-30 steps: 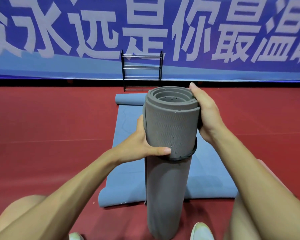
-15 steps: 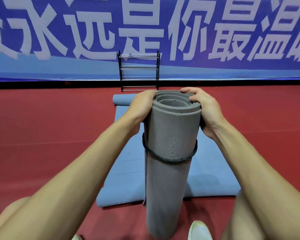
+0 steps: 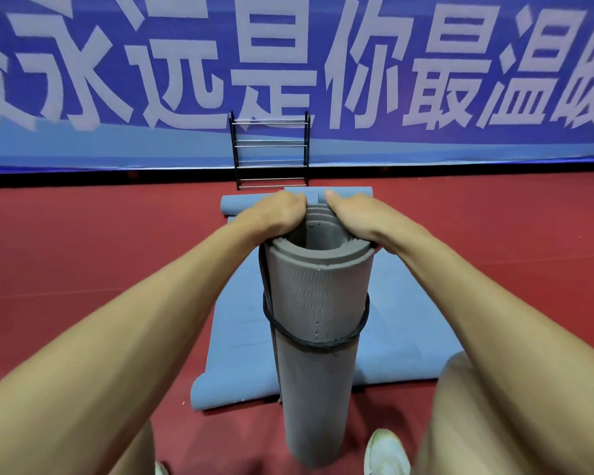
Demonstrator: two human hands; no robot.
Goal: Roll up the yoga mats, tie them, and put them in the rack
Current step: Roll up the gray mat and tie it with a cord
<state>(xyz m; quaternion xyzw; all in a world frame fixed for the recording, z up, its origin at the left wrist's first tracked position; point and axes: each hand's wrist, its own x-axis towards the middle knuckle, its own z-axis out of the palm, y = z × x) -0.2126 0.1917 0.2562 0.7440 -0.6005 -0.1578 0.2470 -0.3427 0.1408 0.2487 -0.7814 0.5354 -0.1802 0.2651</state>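
the rolled grey yoga mat (image 3: 318, 303) stands on end on the red floor (image 3: 100, 252) between my knees, its spiral top open toward me. a black cord (image 3: 323, 344) circles it about a third of the way down, sagging lower at the front. a second strand runs up the left side to the rim, under my left hand (image 3: 278, 214).

my left hand sits on the left of the top edge and my right hand (image 3: 354, 214) on the right, thumbs nearly meeting at the far side. both grips are closed over the mat's rim, fingers curled down round the outer layers. the cord seems to reach up under each hand, but i cannot tell whether i am pinching it too.

just behind the roll a blue yoga mat (image 3: 240, 323) lies flat on the floor, its near and far ends curling up. beyond it a black rack (image 3: 270, 150) with silver bars stands against a blue banner (image 3: 426, 80) with large pale characters. my white shoe (image 3: 386, 454) is beside the foot of the roll.
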